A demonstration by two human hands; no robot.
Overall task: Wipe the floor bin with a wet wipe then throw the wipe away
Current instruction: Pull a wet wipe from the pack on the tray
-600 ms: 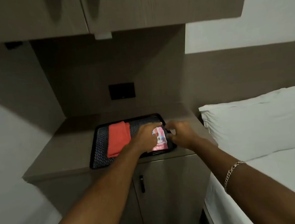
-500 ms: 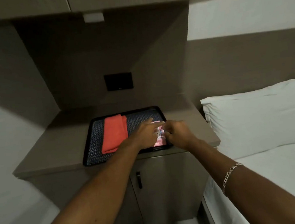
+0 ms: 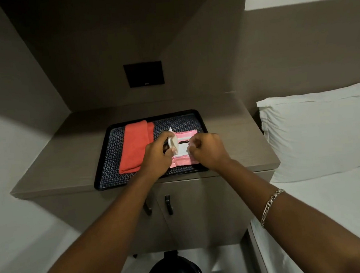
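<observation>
My left hand point(image 3: 156, 155) pinches the flat pink wet-wipe pack's point(image 3: 183, 151) white flap point(image 3: 173, 144) open so my right hand point(image 3: 206, 150), fingers closed, can pull a wipe

Head view looks steeply down, close over the tray point(image 3: 103, 164).

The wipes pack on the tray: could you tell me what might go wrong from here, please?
1. The wipes pack lies loose on the tray; the right hand pulling a wipe could lift it.
2. If the left hand releases the lid flap, it may close on the wipe.
</observation>
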